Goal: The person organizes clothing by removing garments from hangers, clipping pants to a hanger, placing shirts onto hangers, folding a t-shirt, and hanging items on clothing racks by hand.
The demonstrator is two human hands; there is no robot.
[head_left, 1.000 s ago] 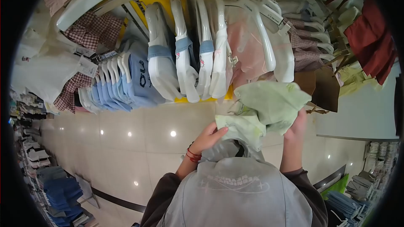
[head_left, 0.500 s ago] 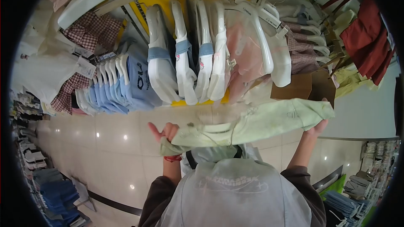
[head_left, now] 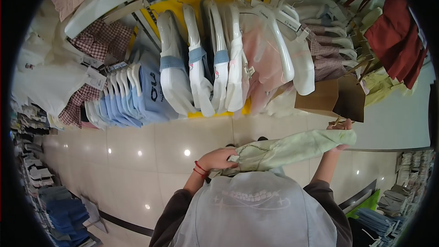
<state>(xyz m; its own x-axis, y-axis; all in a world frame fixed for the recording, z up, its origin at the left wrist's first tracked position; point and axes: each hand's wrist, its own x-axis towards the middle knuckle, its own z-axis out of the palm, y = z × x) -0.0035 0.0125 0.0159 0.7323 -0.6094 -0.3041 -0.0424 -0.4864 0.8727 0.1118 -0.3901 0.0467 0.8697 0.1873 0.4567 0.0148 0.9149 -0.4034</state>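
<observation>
A pale green garment [head_left: 292, 148] is stretched sideways in front of my chest as a long folded strip. Its left end is gripped by my left hand [head_left: 219, 159], which has red cords round the wrist. At the far end, my right hand [head_left: 344, 137] holds the garment, with the fingers partly behind the cloth. Just beyond my right hand stands an open brown paper bag [head_left: 322, 98] with its handles toward me.
White hangers with white and blue tops [head_left: 176, 82] and a pink garment [head_left: 263, 55] hang from the rail ahead. Blue shirts [head_left: 153, 93] hang at the left. A red garment [head_left: 395, 36] hangs upper right, above a pale surface [head_left: 398, 123]. Folded jeans [head_left: 66, 215] lie lower left.
The garment went from bunched to stretched out and has come down closer to my chest. My left hand moved right, along the cloth, since half a second ago.
</observation>
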